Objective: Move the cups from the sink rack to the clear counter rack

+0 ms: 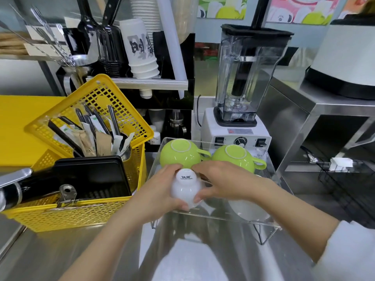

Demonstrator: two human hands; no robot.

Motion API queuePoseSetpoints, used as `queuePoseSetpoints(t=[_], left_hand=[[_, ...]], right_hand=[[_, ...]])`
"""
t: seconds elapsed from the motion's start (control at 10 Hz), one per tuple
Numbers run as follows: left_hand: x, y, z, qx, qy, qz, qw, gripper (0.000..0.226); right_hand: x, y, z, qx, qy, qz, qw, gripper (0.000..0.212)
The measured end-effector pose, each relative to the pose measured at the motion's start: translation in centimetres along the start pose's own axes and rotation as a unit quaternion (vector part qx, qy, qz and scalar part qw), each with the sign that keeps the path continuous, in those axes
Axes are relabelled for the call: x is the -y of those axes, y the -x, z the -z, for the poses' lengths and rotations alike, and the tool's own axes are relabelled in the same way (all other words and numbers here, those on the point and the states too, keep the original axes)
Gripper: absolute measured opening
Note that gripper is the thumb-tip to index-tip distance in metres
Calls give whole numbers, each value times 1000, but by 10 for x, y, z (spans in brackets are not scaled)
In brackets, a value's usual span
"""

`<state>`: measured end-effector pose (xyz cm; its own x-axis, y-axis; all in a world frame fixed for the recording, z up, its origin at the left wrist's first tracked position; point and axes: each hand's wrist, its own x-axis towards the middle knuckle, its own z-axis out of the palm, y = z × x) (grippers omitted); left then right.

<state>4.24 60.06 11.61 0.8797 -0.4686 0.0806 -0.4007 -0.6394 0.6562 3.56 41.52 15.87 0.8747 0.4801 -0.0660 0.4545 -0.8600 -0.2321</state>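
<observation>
A clear acrylic rack (269,163) stands on the steel counter. Two green cups lie upside down at its back: one on the left (180,153), one on the right (233,157). A white cup (184,187), upside down with a printed base, is over the rack's front left. My left hand (162,191) grips it from the left. My right hand (225,181) holds it from the right, fingers on its lower side. Another white cup (249,209) lies in the rack under my right wrist, partly hidden.
A yellow perforated basket (85,216) with black trays and wrapped straws stands to the left, close to the rack. A blender (241,110) stands right behind the rack. A steel shelf unit (324,126) is on the right. Bare steel counter (60,252) lies in front.
</observation>
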Motion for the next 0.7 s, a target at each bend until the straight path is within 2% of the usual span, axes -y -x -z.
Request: queuePoseSetpoints(t=[0.2, 0.6, 0.7], left_hand=[[9, -2, 12, 51, 39, 18, 998, 81], [12, -4, 14, 60, 66, 15, 996, 81], [5, 0, 21, 95, 66, 11, 993, 96]], right_hand=[[2, 0, -6, -6, 26, -10, 1000, 45], [1, 1, -6, -11, 20, -15, 1000, 46], [0, 5, -4, -16, 20, -9, 1000, 51]])
